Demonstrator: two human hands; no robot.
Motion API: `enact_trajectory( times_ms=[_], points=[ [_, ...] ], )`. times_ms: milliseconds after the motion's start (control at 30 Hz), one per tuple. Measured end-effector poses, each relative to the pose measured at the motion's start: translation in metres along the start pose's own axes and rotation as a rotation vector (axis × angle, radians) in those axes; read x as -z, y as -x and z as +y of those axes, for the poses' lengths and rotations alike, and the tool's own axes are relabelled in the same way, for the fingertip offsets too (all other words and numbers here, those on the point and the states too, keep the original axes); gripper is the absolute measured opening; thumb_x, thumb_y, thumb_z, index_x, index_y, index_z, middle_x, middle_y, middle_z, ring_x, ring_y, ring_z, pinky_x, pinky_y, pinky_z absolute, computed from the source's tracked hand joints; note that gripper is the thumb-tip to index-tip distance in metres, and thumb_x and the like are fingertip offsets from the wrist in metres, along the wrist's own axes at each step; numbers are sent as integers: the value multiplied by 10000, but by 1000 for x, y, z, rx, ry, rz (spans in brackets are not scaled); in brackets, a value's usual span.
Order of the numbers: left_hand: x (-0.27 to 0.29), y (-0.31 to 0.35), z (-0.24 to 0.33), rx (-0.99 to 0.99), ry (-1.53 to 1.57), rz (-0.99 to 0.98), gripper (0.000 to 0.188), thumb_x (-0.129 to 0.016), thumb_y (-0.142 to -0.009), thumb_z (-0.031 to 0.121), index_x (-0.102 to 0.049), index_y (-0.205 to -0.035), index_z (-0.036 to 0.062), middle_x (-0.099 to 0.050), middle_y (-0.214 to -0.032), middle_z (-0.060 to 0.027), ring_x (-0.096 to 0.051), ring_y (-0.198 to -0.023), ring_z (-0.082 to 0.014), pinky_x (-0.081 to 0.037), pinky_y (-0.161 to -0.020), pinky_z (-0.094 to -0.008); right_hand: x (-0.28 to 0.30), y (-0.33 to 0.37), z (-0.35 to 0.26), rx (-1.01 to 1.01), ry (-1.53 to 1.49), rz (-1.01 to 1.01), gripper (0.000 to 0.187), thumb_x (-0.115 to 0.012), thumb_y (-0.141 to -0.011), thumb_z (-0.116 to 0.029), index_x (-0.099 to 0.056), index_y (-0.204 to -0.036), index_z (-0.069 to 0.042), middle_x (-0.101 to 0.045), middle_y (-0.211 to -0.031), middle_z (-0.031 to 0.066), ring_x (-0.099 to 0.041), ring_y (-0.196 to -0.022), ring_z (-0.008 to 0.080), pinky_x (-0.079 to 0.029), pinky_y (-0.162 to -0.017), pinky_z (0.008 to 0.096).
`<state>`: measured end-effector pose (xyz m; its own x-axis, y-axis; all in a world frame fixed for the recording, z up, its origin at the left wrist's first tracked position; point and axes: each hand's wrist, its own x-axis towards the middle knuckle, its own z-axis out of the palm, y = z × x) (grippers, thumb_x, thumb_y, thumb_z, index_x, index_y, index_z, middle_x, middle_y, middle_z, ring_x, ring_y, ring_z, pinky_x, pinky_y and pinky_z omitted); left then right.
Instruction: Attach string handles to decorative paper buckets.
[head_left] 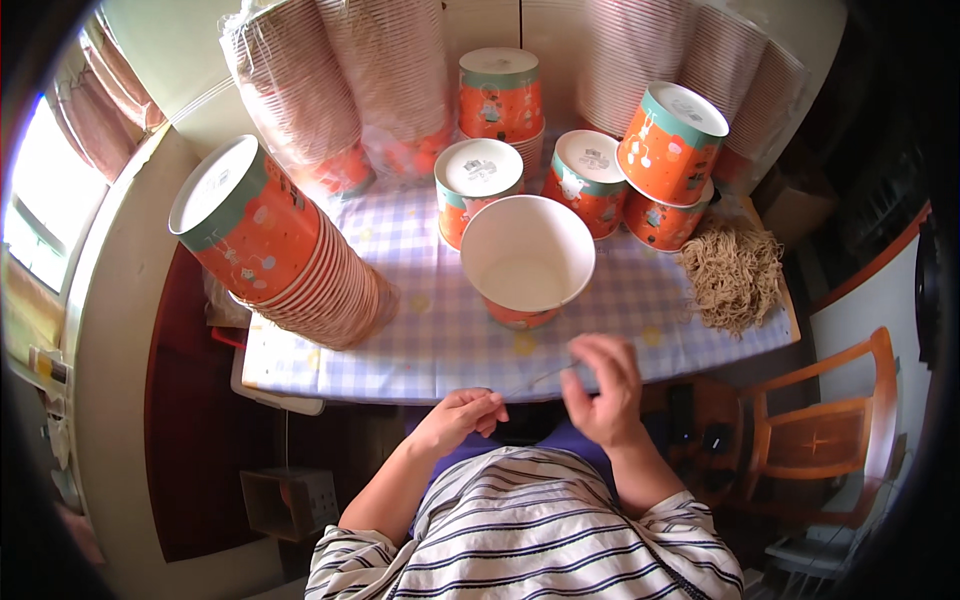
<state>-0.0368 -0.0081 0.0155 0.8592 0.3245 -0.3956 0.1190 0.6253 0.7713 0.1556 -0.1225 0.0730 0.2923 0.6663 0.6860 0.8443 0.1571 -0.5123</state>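
Observation:
In front of the table's near edge, my left hand (463, 420) is closed, with thumb and forefinger pinched on a thin strand (540, 379), too fine to identify surely. The strand runs across to my right hand (607, 392), which is slightly blurred and curls its fingers around the other end. Just beyond both hands stands a large paper bucket (528, 262), mouth up, white inside and orange and green outside. Nothing shows inside it. A loose tangle of beige strings (733, 275) lies at the table's right end.
A tall leaning stack of paper buckets (290, 250) is at left. Upside-down buckets (480, 185) stand behind the open one, some stacked (675, 150). Plastic-wrapped bucket stacks (385, 80) line the back. A checked cloth (400, 355) covers the table; a wooden chair (815, 440) is at right.

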Motion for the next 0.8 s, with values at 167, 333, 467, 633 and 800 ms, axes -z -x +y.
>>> enact_trajectory(
  times_ms=[167, 333, 467, 633, 800],
  points=[
    [-18, -10, 12, -3, -136, -82, 318, -514, -942, 297, -600, -797, 27, -524, -676, 5, -459, -629, -87, -395, -597, -232, -26, 12, -10, -328, -560, -595, 491, -695, -777, -171, -500, -1195, 0, -585, -1061, 179, -574, -991, 306, -452, -868, 372],
    [-10, -9, 13, 119, 3, -80, 392, -476, -947, 363, -611, -934, -5, -593, -790, -68, -549, -714, -130, -454, -684, -248, -36, 17, -3, -279, -506, -467, 152, -656, -799, -58, -634, -947, -30, -626, -807, 101, -628, -709, 233, -497, -617, 303],
    [-2, -4, 17, 156, 135, -111, 449, -470, -941, 376, -596, -1049, -42, -620, -869, -106, -587, -808, -160, -470, -770, -275, -35, 19, 5, -226, -446, -388, 70, -677, -774, -15, -658, -842, -15, -591, -701, 72, -567, -604, 172, -440, -536, 276],
    [2, 1, 13, 161, 140, -126, 441, -472, -941, 367, -598, -1053, -40, -620, -872, -104, -585, -813, -158, -466, -772, -273, -26, 13, 10, -261, -480, -349, 43, -676, -780, -19, -651, -814, -10, -573, -672, 64, -548, -587, 157, -426, -530, 260],
    [-7, 1, 18, 146, 109, -85, 409, -476, -945, 345, -603, -1025, -35, -620, -864, -104, -588, -790, -157, -470, -750, -267, -23, 14, 12, -250, -524, -378, 42, -670, -796, -41, -649, -821, -14, -579, -688, 63, -558, -608, 162, -433, -550, 258]
  ],
)
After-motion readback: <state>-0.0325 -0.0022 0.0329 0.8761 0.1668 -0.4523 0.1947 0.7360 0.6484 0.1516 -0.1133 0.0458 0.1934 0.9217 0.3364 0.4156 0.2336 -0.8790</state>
